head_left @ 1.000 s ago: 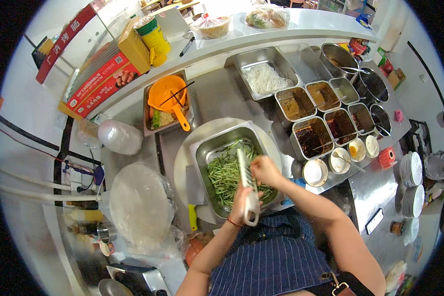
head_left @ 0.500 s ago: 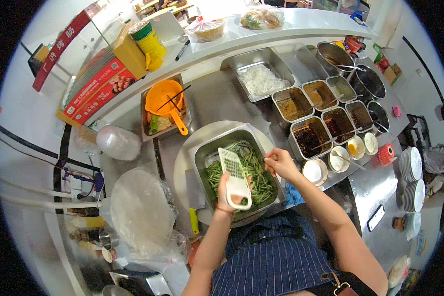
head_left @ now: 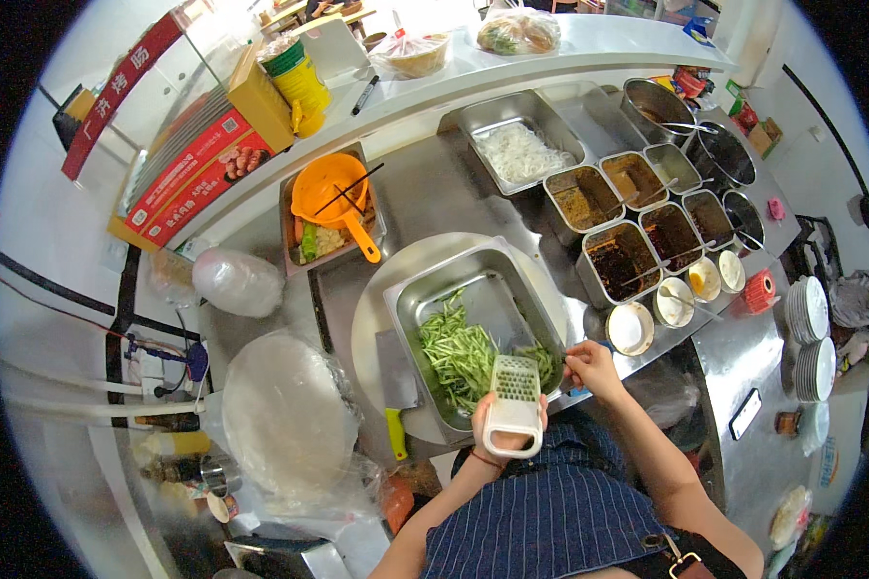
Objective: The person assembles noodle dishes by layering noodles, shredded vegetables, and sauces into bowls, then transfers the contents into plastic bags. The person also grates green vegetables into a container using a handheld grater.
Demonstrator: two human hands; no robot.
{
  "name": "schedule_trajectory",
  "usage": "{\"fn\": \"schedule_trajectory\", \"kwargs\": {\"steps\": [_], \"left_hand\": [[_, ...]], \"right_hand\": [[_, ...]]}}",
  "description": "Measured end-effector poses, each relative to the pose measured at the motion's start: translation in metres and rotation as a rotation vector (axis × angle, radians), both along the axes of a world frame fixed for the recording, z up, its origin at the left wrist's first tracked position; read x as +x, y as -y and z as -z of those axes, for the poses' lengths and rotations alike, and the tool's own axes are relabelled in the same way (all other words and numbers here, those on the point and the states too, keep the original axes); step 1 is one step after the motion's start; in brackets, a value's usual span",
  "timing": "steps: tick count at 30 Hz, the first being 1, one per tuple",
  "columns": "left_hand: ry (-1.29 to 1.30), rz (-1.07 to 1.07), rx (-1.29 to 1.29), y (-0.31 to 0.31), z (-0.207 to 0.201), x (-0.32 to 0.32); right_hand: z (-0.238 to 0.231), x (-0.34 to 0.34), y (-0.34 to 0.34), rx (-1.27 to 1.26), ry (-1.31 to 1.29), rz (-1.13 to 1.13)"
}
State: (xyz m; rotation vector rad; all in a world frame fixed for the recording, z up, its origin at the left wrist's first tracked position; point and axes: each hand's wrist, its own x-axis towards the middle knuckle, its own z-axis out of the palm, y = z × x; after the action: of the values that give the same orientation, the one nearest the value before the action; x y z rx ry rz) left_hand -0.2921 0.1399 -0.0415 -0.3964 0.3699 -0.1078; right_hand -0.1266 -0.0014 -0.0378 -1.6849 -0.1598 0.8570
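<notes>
Fingers (head_left: pixel 483 413) of the left hand (head_left: pixel 505 431) wrapped tight around the lower end of a white plastic hand grater with a perforated metal face (head_left: pixel 515 405), held upright over the near edge of a rectangular stainless steel pan (head_left: pixel 410 307). Right hand (head_left: pixel 592 368) just beside the pan's near right corner, fingers curled together at the rim; whether they pinch anything cannot be told. Pan holds a heap of green shredded vegetable strips (head_left: pixel 459 352), piled toward its near left half, with a smaller tuft next to the grater. Pan sits on a round pale tray (head_left: pixel 377 299) on the steel tabletop (head_left: pixel 425 188). A cleaver with a yellow-green handle (head_left: pixel 396 386) lies on the tray, just left of the pan. Behind, well apart: an orange plastic ladle-strainer (head_left: pixel 333 193) resting in a small steel container, a steel pan of white noodles (head_left: pixel 521 154), and a row of square sauce containers (head_left: pixel 637 227) to the right.
</notes>
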Motion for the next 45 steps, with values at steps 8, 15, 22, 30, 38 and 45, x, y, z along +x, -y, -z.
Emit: {"fn": "schedule_trajectory", "kwargs": {"steps": [8, 15, 22, 30, 38, 45], "left_hand": [[0.094, -0.176, 0.356, -0.092, 0.001, 0.051], [0.108, -0.298, 0.159, -0.109, 0.025, 0.037], [0.194, -0.020, 0.483, -0.072, 0.008, -0.027], [0.046, 0.007, 0.587, -0.060, 0.009, 0.000], [0.072, -0.009, 0.779, -0.016, 0.029, 0.004], [0.034, -0.173, 0.931, 0.009, 0.021, -0.007]], "right_hand": [[-0.002, -0.016, 0.009, -0.017, 0.075, 0.079], [-0.012, -0.067, 0.044, -0.143, 0.089, 0.235], [0.018, -0.131, 0.122, -0.232, -0.121, 0.508], [0.119, -0.204, 0.255, 0.755, -0.818, 1.141], [0.317, -0.507, 0.588, 0.495, -0.501, 2.062], [0.199, -0.577, 0.754, 0.126, -0.277, 2.411]]}}
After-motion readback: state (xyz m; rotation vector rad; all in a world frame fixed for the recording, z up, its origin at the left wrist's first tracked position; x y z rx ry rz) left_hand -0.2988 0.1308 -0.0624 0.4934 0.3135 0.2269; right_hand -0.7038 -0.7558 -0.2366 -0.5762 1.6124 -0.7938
